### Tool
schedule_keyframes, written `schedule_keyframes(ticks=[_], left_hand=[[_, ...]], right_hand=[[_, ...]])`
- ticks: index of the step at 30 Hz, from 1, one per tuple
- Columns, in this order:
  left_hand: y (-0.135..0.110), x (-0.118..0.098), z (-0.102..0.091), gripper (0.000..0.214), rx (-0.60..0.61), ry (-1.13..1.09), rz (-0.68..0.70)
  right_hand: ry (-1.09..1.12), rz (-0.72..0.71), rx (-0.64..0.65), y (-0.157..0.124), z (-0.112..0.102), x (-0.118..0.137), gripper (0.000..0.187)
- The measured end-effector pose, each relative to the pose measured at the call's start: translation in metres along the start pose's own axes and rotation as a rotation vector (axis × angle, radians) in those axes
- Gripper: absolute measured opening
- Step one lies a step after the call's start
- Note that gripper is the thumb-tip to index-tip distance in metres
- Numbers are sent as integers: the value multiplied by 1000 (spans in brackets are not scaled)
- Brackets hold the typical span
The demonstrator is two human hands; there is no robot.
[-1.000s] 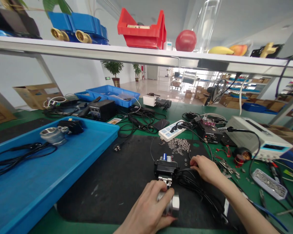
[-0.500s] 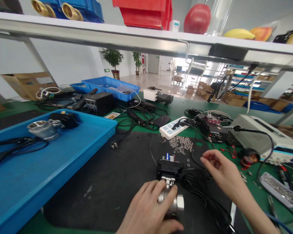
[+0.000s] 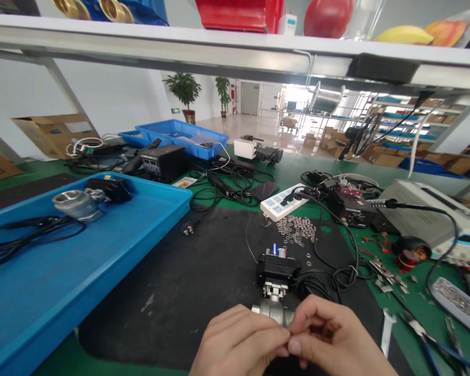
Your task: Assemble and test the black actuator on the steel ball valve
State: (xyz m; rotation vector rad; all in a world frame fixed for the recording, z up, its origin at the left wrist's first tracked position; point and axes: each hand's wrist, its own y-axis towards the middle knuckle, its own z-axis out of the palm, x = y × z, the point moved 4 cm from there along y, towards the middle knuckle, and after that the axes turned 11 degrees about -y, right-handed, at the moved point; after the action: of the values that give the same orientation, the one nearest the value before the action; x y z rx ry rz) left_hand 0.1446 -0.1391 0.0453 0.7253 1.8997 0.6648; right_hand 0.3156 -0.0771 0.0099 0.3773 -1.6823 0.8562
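A steel ball valve with a black actuator (image 3: 279,267) lies on the black mat (image 3: 172,292), its metal body (image 3: 272,309) nearest to me. My left hand (image 3: 243,339) is in front of that body, its fingers bent and brought together. Against its fingertips my right hand (image 3: 332,334) pinches with thumb and forefinger. Whatever the two hands hold between them is too small or too hidden to make out. Black cable (image 3: 317,287) from the actuator lies coiled behind my right hand. Small metal rings (image 3: 296,230) are scattered on the mat beyond the valve.
On the left, a blue tray (image 3: 141,235) holds another valve (image 3: 78,203) and a cable. A white power strip (image 3: 284,202) is behind the rings. To the right are a wrench (image 3: 387,331), pliers (image 3: 419,329) and a dish of small metal parts (image 3: 460,300). A shelf (image 3: 219,44) crosses overhead.
My right hand has come left and toward me from beside the cable, meeting my left hand. My left hand has left the valve body. The camera view has shifted slightly.
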Motion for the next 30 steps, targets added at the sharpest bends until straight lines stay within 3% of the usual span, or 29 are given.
schedule_keyframes(ticks=[2, 3, 4, 6, 8, 11, 18, 30], left_hand=[[1, 10, -4, 17, 29, -91, -133], [3, 18, -6, 16, 43, -116, -226], [4, 28, -8, 16, 64, -120, -327], [7, 47, -12, 15, 112, -71, -493], [12, 63, -14, 13, 200, -36, -540], [20, 78, -15, 12, 300, -25, -507], [22, 90, -11, 12, 480, 41, -298], [5, 97, -15, 20, 431, 116, 39]], right_hand=[[-127, -23, -19, -4, -10, 12, 35], [-248, -46, -88, -4, -22, 18, 32], [-390, -64, -181, -3, -37, 23, 30], [-758, -99, -514, 2, -79, 31, 33], [-879, -75, -590, 18, -113, 25, 28], [-1035, -69, -464, 49, -140, 6, 16], [-1222, -97, -270, 75, -138, -16, 19], [-1139, -3, -209, 81, -144, -13, 17]])
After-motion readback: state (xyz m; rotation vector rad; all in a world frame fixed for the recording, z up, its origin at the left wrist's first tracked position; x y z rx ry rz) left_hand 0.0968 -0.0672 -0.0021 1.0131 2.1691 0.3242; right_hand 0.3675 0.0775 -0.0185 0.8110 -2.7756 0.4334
